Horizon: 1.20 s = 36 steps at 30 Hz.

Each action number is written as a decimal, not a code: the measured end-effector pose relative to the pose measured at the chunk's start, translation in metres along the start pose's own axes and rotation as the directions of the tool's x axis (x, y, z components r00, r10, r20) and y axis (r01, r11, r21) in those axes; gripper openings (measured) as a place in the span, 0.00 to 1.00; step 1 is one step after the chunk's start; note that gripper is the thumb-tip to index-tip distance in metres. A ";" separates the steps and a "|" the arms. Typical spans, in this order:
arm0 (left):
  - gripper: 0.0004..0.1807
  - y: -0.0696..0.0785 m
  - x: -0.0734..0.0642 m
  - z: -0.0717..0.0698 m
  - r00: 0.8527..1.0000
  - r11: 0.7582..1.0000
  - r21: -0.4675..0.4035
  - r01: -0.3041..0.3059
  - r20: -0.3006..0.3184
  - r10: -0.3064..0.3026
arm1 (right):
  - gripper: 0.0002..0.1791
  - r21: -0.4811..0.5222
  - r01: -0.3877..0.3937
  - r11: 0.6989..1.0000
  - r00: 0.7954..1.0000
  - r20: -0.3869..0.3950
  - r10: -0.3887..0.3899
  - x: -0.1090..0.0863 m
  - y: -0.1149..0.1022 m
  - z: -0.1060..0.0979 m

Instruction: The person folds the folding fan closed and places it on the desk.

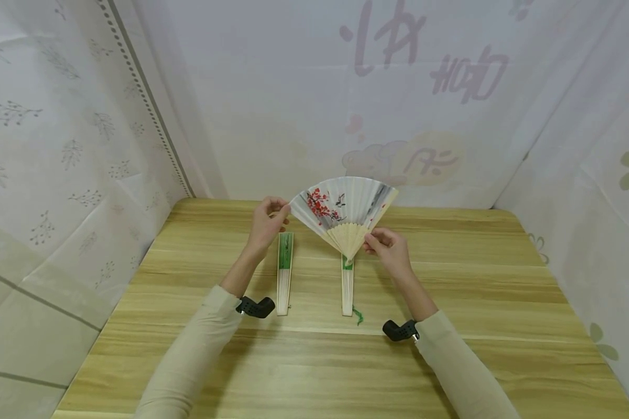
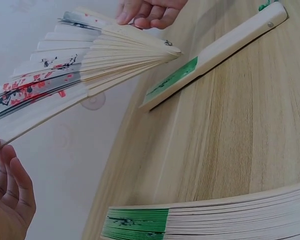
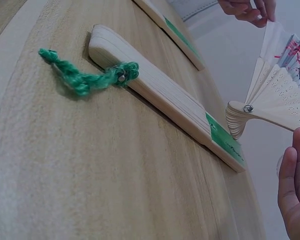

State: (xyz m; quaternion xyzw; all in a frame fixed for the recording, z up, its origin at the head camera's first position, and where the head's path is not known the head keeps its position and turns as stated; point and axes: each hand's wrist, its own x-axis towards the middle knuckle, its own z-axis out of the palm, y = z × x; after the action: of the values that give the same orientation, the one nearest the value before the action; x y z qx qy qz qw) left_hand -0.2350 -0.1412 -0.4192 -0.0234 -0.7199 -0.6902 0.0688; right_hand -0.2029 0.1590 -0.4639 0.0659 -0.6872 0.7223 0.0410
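Spread wide between both hands is a white folding fan (image 1: 346, 201) with red blossoms, a small bird and pale wooden ribs. My left hand (image 1: 268, 224) pinches its upper left corner between thumb and fingers. At the opposite side, my right hand (image 1: 389, 249) pinches the outer rib low down, near the pivot (image 3: 248, 108). Below lie two closed folding fans with green leaves and pale ribs: a left one (image 1: 284, 276) under the left hand, and a right one (image 1: 347, 288) whose top the open fan's pivot end partly covers in the head view.
A green cord (image 3: 80, 80) hangs from the right closed fan's pivot onto the wooden table (image 1: 314, 372). Printed white cloth (image 1: 267, 105) stands behind the table and along both sides. Each wrist carries a black camera mount (image 1: 257, 306).
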 end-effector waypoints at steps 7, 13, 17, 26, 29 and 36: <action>0.07 0.003 0.001 0.006 1.000 1.000 -0.004 0.013 -0.003 -0.013 | 0.13 -0.002 -0.003 1.000 1.000 0.009 0.003 -0.002 0.001 -0.001; 0.07 0.005 0.001 0.009 1.000 1.000 -0.024 0.018 -0.001 -0.018 | 0.12 -0.013 -0.019 1.000 1.000 0.001 0.019 -0.004 0.002 0.000; 0.07 0.006 0.001 0.011 1.000 0.999 -0.037 0.006 0.004 -0.005 | 0.11 -0.020 -0.028 0.999 1.000 -0.007 0.027 -0.005 0.000 0.000; 0.06 0.006 0.002 0.015 1.000 0.999 -0.034 -0.015 0.006 0.015 | 0.11 -0.041 -0.017 0.999 1.000 -0.002 0.017 -0.004 0.000 0.003; 0.05 0.006 0.001 0.016 1.000 0.999 -0.035 -0.015 0.002 0.015 | 0.11 -0.046 -0.020 0.999 1.000 -0.001 0.020 -0.004 0.000 0.004; 0.05 0.008 0.001 0.017 1.000 0.999 -0.034 -0.005 0.005 0.005 | 0.10 -0.044 -0.031 0.999 1.000 -0.003 0.031 -0.004 0.000 0.006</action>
State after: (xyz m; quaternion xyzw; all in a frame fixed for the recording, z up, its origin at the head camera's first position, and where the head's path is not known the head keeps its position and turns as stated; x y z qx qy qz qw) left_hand -0.2363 -0.1239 -0.4122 -0.0283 -0.7083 -0.7020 0.0684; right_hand -0.1986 0.1532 -0.4640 0.0532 -0.7039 0.7076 0.0320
